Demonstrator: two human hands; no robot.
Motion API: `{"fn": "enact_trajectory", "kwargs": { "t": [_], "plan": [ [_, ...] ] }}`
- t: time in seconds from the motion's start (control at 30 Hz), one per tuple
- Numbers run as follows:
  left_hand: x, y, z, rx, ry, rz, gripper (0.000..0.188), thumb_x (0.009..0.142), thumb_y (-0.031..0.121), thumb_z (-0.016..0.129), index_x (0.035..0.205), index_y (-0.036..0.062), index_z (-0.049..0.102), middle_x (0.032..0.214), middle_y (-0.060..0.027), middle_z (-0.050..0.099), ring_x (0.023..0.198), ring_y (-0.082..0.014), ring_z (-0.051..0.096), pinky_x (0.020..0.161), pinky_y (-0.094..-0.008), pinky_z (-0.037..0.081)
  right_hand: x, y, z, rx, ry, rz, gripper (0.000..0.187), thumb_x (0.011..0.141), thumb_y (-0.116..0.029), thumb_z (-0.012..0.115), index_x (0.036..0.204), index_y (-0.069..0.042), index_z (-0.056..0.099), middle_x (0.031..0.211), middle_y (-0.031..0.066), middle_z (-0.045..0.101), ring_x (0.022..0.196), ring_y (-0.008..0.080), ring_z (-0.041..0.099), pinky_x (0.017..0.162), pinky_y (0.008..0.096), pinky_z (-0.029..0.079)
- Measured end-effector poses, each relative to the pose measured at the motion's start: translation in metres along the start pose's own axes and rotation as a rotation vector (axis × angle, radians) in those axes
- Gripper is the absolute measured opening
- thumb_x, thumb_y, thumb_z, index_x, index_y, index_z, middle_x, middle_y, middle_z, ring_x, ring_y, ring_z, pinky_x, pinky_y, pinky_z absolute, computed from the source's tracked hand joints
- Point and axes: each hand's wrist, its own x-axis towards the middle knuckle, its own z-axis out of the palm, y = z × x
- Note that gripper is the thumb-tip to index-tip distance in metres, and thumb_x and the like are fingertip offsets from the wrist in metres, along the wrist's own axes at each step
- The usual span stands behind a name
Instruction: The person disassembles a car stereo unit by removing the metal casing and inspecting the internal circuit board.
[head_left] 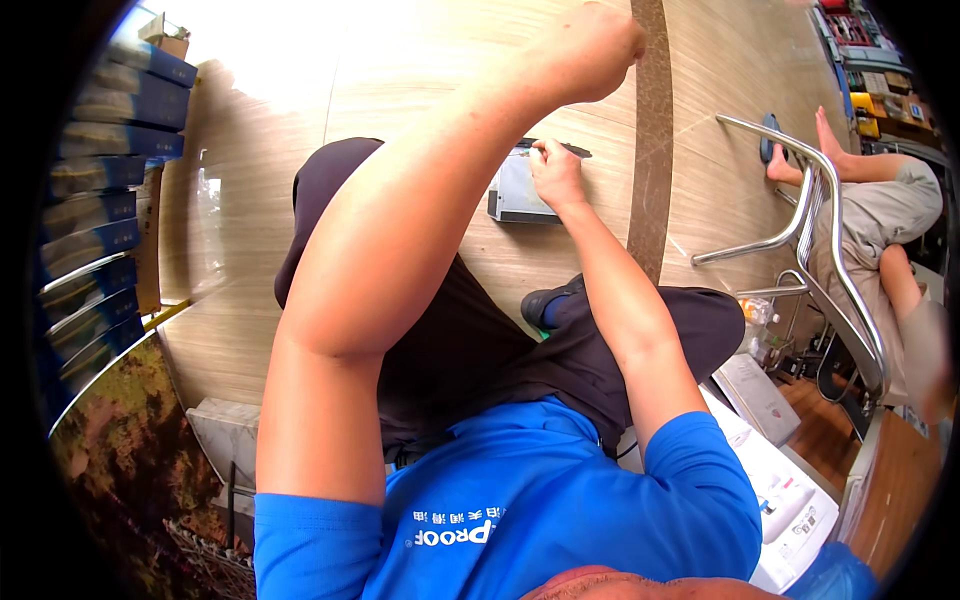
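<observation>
On the floor between my knees sits a flat grey metal box (522, 190) with a dark strip along its far edge. My right hand (557, 176) rests over the right part of this box, its fingers bent and closed at the far edge. Reaching high across the view, my left hand (592, 50) is raised beyond the box and curled into a fist. Whatever that fist may hold is hidden by the hand itself. My left forearm passes in front of the floor to the left of the box.
Blue boxes (125, 140) are stacked at the far left. To the right stands a chair with metal tube legs (835, 220), and a seated person's bare legs (850, 165) are beside it. A dark stripe (653, 130) crosses the tan floor (250, 230). White packaging (790, 520) lies behind my right elbow.
</observation>
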Motion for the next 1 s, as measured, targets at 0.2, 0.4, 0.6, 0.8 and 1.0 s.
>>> {"fn": "enact_trajectory", "kwargs": {
  "t": [0.2, 0.4, 0.6, 0.8, 1.0],
  "plan": [
    [-0.003, -0.001, -0.033, 0.034, -0.032, 0.036, 0.013, 0.080, 0.003, 0.055, 0.083, 0.0008, 0.067, 0.081, -0.0218, 0.065, 0.077, -0.0370, 0.064, 0.069, -0.0440, 0.049, 0.007, 0.002, 0.006, -0.058, -0.017, -0.035, 0.015, 0.084, -0.014, 0.060, 0.092, -0.002, 0.065, 0.082, 0.0217, 0.065, 0.080, 0.0361, 0.065, 0.072, 0.0416, 0.052],
    [-0.006, -0.004, -0.044, 0.032, -0.080, -0.019, 0.009, 0.080, 0.005, 0.060, 0.078, -0.0011, 0.066, 0.077, -0.0229, 0.064, 0.075, -0.0379, 0.063, 0.068, -0.0442, 0.049, 0.008, -0.004, 0.008, -0.071, -0.051, 0.024, 0.015, 0.083, -0.014, 0.062, 0.092, -0.002, 0.065, 0.082, 0.0213, 0.066, 0.080, 0.0349, 0.066, 0.072, 0.0414, 0.052],
    [-0.005, -0.002, -0.044, 0.047, -0.094, -0.024, 0.008, 0.080, 0.004, 0.060, 0.078, -0.0017, 0.065, 0.076, -0.0229, 0.064, 0.075, -0.0375, 0.063, 0.067, -0.0443, 0.049, 0.010, 0.002, 0.010, -0.095, -0.043, -0.049, 0.016, 0.084, -0.016, 0.061, 0.092, -0.002, 0.065, 0.085, 0.0213, 0.066, 0.081, 0.0352, 0.065, 0.074, 0.0413, 0.052],
    [-0.005, -0.010, -0.029, -0.026, -0.042, 0.003, 0.007, 0.080, 0.004, 0.061, 0.079, -0.0012, 0.065, 0.076, -0.0214, 0.064, 0.071, -0.0369, 0.062, 0.064, -0.0444, 0.048, 0.009, 0.006, 0.010, -0.171, -0.116, -0.196, 0.016, 0.085, -0.016, 0.058, 0.093, -0.003, 0.064, 0.087, 0.0196, 0.065, 0.085, 0.0352, 0.063, 0.077, 0.0424, 0.051],
    [-0.003, -0.015, -0.019, 0.077, -0.079, 0.046, 0.008, 0.079, 0.007, 0.063, 0.076, 0.0000, 0.065, 0.072, -0.0214, 0.063, 0.068, -0.0370, 0.061, 0.063, -0.0440, 0.047, 0.003, 0.007, 0.007, -0.236, -0.232, -0.342, 0.018, 0.087, -0.015, 0.055, 0.097, -0.003, 0.063, 0.089, 0.0189, 0.063, 0.086, 0.0365, 0.060, 0.078, 0.0426, 0.049]
  ]
}}
